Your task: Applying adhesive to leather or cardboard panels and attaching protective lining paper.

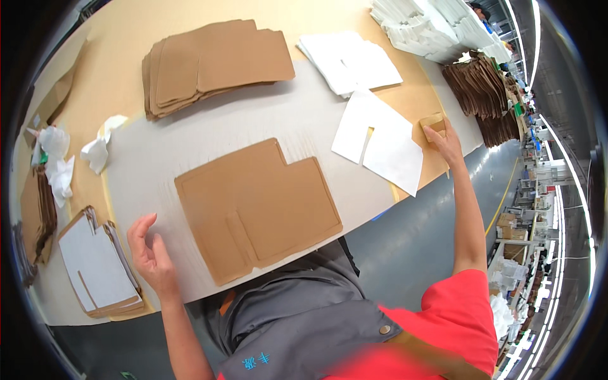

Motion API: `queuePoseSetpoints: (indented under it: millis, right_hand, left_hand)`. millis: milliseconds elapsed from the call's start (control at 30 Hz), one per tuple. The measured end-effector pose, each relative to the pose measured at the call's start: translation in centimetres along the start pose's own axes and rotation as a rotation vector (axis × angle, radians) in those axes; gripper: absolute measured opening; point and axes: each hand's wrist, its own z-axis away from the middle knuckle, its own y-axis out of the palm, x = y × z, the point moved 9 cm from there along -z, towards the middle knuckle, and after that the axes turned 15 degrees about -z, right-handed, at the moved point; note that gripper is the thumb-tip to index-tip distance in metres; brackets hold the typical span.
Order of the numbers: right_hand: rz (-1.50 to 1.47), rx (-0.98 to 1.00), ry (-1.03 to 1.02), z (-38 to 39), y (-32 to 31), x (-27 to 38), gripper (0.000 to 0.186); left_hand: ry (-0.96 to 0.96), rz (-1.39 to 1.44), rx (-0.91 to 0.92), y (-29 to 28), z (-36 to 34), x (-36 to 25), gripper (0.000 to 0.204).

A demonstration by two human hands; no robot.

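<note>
A flat brown panel (272,196) with a notched far corner and a slit from its near edge lies on the table in front of me. Left of it, my left hand (152,253) hovers by the table's near edge, fingers loosely curled and apart, holding nothing. At the table's right end, my right hand (445,142) grips a small tan block (432,126); I cannot make out its material. Beside that hand is a loose white sheet (396,145) with a slit. It partly overlaps a stack of white sheets (329,60).
A stack of brown panels (221,63) sits at the far side. White-faced panels with brown edges (104,269) are piled at the left, near crumpled white paper (96,152). Brown bundles (478,88) and white stacks (430,28) stand far right. The grey-topped table (152,164) ends before my apron.
</note>
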Motion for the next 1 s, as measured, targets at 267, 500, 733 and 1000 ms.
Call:
queuePoseSetpoints:
  millis: [267, 500, 733, 1000]
  right_hand:
    - [-0.125, -0.087, -0.263, 0.1, 5.0, 16.1, 0.034]
    - [-0.204, 0.247, 0.198, -4.7, 10.8, 12.1, 0.039]
    - [-0.507, 0.527, 0.133, -4.2, 15.7, 13.2, 0.033]
    - [-0.510, 0.388, -0.103, -1.5, 10.9, 16.8, 0.015]
  left_hand:
    - [-0.190, 0.150, -0.238, -2.9, 0.2, 1.3, 0.016]
    - [0.125, 0.124, 0.066, 1.4, -5.6, -8.2, 0.040]
    - [0.358, -0.141, 0.444, 13.4, -8.0, -18.6, 0.031]
    - [0.539, 0.013, 0.547, 23.8, -8.2, -22.7, 0.054]
